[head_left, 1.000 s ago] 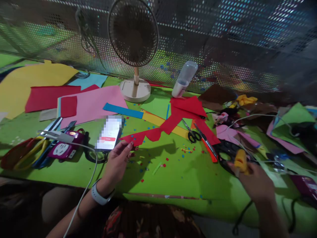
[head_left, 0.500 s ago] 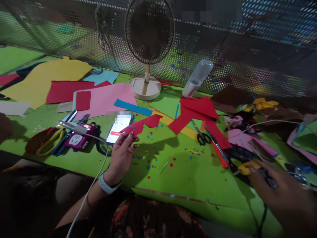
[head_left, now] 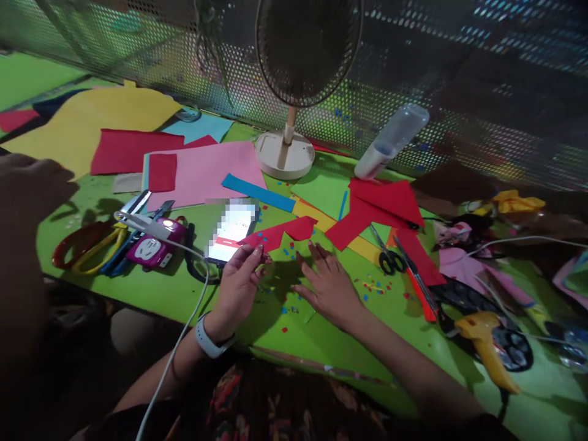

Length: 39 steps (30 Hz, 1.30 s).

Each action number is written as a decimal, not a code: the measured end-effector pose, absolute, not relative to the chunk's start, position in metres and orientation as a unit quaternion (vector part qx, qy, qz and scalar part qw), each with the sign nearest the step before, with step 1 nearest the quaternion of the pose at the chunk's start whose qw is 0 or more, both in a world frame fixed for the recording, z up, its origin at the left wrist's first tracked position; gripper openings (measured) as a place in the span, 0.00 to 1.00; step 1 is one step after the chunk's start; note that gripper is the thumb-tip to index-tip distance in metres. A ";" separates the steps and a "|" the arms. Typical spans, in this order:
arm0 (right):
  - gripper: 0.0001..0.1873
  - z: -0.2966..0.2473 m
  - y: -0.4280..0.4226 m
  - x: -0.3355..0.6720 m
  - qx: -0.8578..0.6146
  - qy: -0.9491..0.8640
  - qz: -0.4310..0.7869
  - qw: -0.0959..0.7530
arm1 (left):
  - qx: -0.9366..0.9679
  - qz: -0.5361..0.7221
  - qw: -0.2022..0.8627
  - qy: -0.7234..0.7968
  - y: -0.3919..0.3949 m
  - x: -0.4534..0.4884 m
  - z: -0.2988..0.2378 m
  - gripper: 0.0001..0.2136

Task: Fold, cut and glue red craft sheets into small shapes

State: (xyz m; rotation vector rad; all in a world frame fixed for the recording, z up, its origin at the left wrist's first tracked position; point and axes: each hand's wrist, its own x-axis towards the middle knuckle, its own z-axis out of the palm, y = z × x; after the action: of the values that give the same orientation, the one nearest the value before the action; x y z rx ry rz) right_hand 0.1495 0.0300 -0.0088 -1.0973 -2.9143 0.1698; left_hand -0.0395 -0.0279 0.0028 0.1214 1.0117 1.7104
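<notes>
My left hand [head_left: 237,285] pinches the near end of a jagged red paper strip [head_left: 285,232], lifted a little above the green table [head_left: 321,343]. A white watch sits on that wrist. Just to its right, my right hand [head_left: 327,285] lies flat on the table with fingers spread and nothing in it. A lit phone [head_left: 231,229] rests just behind my left hand. The yellow glue gun [head_left: 486,342] lies on the table at the right, apart from both hands.
A desk fan [head_left: 294,86] and a clear bottle [head_left: 390,142] stand by the mesh wall. Coloured paper sheets [head_left: 202,171], black-handled scissors [head_left: 384,253], a red cutter [head_left: 416,280], a purple socket [head_left: 154,248] and paper scraps lie around. Another person's hand [head_left: 32,184] shows at the left edge.
My right hand let go of the yellow glue gun at the right and moved left, now flat beside my left hand. The view shifted left; another person's hand came in at left.
</notes>
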 end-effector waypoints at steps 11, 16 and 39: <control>0.39 -0.022 0.037 0.136 -0.341 -0.937 0.075 0.014 | 0.063 0.713 0.542 0.440 -0.027 -0.039 -0.001 0.11; 0.36 -0.009 0.039 0.146 -0.372 -0.903 0.201 0.077 | 0.066 0.716 0.537 0.441 -0.027 -0.040 -0.002 0.12; 0.16 0.035 0.017 0.136 -0.406 -0.646 0.519 0.386 | 0.132 0.639 0.579 0.489 -0.031 -0.024 0.004 0.12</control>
State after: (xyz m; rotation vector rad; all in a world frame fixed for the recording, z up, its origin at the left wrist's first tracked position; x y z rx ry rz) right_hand 0.1358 0.0168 0.0348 -1.0341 -1.6442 1.3217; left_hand -0.0239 -0.0307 0.0037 0.3095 1.1427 1.4955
